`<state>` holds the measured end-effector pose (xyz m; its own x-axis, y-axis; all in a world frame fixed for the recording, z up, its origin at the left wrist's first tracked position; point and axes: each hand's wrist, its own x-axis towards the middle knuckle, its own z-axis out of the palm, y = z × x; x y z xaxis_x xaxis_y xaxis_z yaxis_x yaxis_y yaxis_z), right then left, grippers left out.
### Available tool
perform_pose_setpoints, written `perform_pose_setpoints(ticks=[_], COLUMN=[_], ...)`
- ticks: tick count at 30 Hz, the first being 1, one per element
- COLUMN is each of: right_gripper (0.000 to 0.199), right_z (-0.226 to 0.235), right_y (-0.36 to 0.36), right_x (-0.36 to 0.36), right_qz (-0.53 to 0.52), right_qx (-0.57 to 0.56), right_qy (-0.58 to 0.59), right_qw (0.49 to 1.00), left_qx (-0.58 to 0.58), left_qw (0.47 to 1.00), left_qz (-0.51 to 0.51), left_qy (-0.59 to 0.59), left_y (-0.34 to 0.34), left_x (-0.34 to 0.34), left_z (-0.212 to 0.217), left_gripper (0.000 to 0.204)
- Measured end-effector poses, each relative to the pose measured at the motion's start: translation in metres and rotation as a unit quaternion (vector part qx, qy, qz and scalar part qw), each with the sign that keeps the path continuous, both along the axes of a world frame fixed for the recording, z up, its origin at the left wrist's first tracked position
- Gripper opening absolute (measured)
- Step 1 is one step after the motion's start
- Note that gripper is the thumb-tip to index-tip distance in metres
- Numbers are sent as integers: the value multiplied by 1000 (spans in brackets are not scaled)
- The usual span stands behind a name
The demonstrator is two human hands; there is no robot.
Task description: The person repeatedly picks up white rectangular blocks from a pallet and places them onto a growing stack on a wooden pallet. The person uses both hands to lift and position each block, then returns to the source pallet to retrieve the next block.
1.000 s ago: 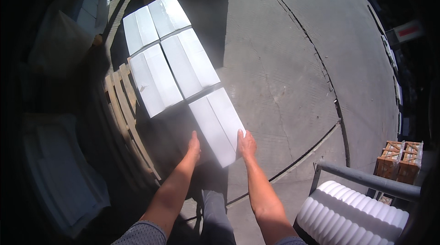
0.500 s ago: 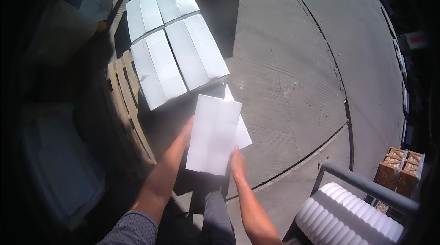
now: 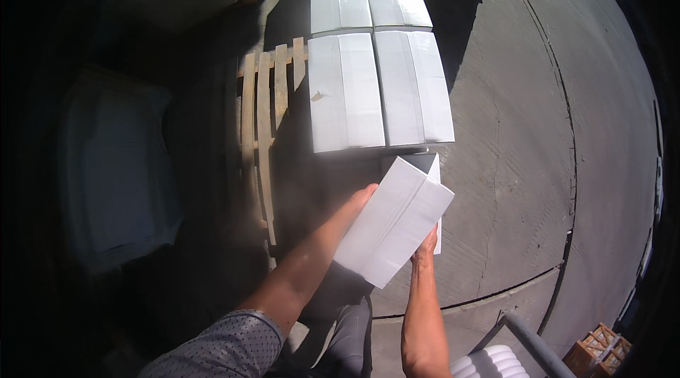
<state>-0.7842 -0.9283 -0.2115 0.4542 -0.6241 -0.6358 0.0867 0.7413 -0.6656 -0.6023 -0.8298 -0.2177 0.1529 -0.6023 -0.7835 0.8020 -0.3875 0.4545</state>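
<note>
Between my hands is a white cardboard box, turned at an angle with its taped seam upward. My left hand grips the box's left side near its far end; most of its fingers are hidden behind the box. On the opposite side my right hand holds it low, fingers partly tucked under. Just beyond, partly covered by the held box, another white carton shows as a pale edge. Farther off, several white cartons stand packed side by side in a stack; one has a small torn patch on top.
A wooden pallet lies left of the stack. Wrapped white goods sit in shadow at far left. A grey metal rail and white ribbed roll are near right, beside a wooden crate. Concrete floor extends right.
The held box has turned clockwise in my hands, its far end swinging right. My view has shifted, so the stack and pallet now appear farther right.
</note>
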Motion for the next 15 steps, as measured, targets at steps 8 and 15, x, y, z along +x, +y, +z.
perform_pose_setpoints(ticks=[8,15], right_gripper=[55,47], right_z=[23,59], right_y=[102,257], right_x=[-38,-61], right_qz=[-2,210], right_qx=[41,90], right_qy=[73,117], right_qw=[996,966], left_qx=[11,58], left_qw=[997,987], left_qz=[50,35], left_qy=[-62,-144], left_y=[129,336], left_x=[-55,-101], left_z=[10,48], left_gripper=[48,34])
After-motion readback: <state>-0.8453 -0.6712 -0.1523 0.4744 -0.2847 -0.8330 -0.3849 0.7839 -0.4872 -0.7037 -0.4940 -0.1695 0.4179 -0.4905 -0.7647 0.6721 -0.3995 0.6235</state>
